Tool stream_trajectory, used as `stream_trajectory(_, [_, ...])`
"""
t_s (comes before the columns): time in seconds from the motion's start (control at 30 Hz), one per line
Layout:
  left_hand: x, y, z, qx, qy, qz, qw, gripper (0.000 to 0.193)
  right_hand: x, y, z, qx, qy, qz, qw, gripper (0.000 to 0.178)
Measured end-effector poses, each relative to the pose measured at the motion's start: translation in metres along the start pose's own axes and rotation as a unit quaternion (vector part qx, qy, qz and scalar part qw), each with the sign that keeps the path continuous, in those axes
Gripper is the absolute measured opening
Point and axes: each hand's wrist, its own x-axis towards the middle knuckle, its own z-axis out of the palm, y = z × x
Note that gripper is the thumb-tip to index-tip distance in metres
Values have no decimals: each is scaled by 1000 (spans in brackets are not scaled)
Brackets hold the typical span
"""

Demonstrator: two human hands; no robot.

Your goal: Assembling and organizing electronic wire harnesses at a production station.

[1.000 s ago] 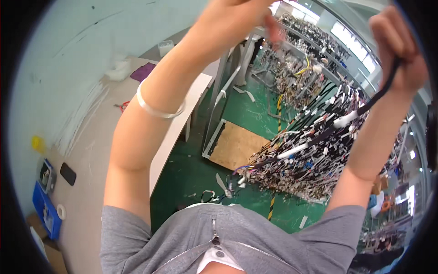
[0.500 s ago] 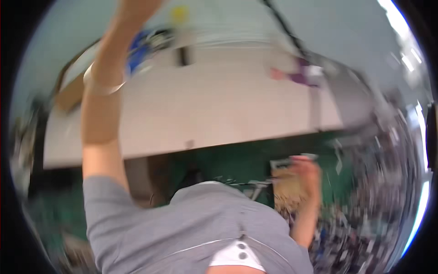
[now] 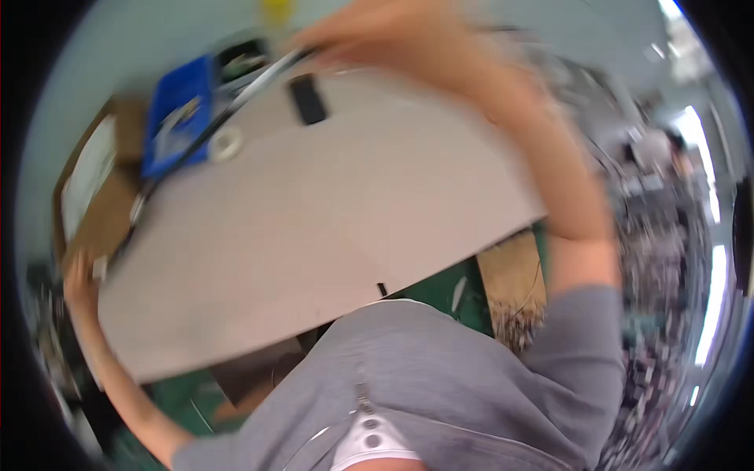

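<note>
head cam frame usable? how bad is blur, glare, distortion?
Head view: heavy motion blur, worst on the right hand and the black cable; the grey table bows from fisheye; bright glare streaks down the right rim; the left hand is soft, so neither grip is readable.

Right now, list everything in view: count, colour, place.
table: one, pale grey, centre
cable: one, black, stretched across the table's left side between the hands
bin: one, blue, far left of table
tape roll: one, white, beside the bin
flat dark object: one, black, far edge of table
cardboard box: one, brown, left of table
floor: green, below table
left hand: at the cable's lower end
right hand: at the cable's upper end, blurred
</note>
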Motion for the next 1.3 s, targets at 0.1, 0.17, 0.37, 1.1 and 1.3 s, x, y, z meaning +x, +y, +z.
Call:
stream_trajectory(0.1, [-73, -57, 64, 43, -217, -151, 963, 93, 28, -51, 156, -124, 56, -220, 966, 19])
stream_trajectory(0.17, [-33, 30, 120, 51, -273, -141, 950, 91, 10, -39, 253, 13, -48, -81, 996, 47])
stream_trajectory(0.37, [27, 144, 133, 53, -161, -164, 972, 77, -114, 12, 313, 94, 43, -31, 994, 61])
stream_trajectory(1.1, [429, 844, -157, -514, -182, -52, 837, 32, -598, 445, 57, -117, 145, 641, 745, 51])
stream_trajectory(1.3, [469, 774, -158, -514, -47, -159, 842, 33, -433, 498, -24, -6, 255, 468, 846, 33])
